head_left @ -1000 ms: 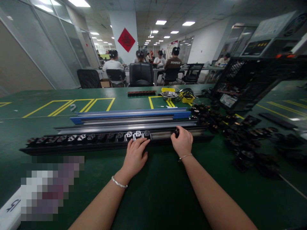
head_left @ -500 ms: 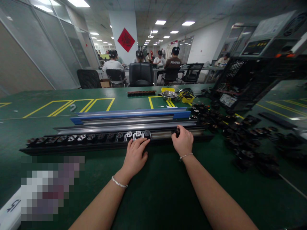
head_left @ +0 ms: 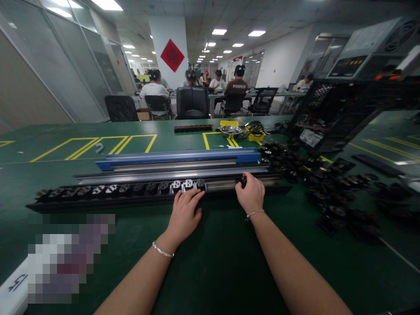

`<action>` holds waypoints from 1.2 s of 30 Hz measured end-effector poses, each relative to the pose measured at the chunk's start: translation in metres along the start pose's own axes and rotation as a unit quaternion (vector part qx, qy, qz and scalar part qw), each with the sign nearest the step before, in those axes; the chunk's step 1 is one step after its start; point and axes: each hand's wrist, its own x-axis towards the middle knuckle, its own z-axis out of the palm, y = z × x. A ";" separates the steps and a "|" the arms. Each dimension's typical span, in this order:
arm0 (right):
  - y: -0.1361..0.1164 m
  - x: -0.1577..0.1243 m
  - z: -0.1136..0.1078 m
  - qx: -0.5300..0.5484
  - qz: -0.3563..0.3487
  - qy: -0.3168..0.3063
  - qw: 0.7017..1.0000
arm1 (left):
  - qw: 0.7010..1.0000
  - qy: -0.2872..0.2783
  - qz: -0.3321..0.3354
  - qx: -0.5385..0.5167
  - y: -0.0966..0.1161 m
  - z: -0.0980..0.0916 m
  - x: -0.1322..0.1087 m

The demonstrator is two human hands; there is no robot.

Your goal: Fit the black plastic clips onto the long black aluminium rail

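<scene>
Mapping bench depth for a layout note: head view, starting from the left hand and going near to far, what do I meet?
Left hand → front black rail with its row of small parts → silver-faced rail → blue-edged rail → metal bowl → black office chair → red diamond sign.

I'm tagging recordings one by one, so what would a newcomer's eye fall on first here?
First, the long black channel across the middle: the left hand rests at the right end of its row of modules, while the right hand holds a small dark part farther right. Next, the heap of black parts on the right, and the red diamond sign on the pillar behind.
</scene>
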 end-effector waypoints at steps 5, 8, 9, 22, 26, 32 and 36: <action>0.000 0.000 -0.001 0.001 0.005 -0.006 1.000 | 1.000 -0.003 -0.001 0.006 0.000 0.000 0.000; 0.001 0.001 -0.001 -0.001 0.005 -0.004 1.000 | 1.000 -0.003 -0.001 0.008 -0.001 0.001 0.000; 0.002 0.001 0.000 -0.003 0.006 -0.003 1.000 | 1.000 -0.003 0.000 0.007 -0.001 0.001 0.000; 0.007 0.003 0.001 -0.002 0.014 0.007 1.000 | 1.000 -0.005 0.000 0.003 -0.001 0.002 0.000; 0.007 0.003 -0.001 -0.007 0.021 0.001 1.000 | 1.000 -0.007 -0.001 0.001 -0.002 0.002 -0.001; 0.007 0.003 -0.002 -0.004 0.024 0.003 1.000 | 1.000 -0.007 0.001 0.001 -0.002 0.002 -0.001; 0.008 0.005 -0.002 -0.003 0.030 0.004 1.000 | 1.000 -0.008 0.001 0.004 -0.001 0.001 -0.001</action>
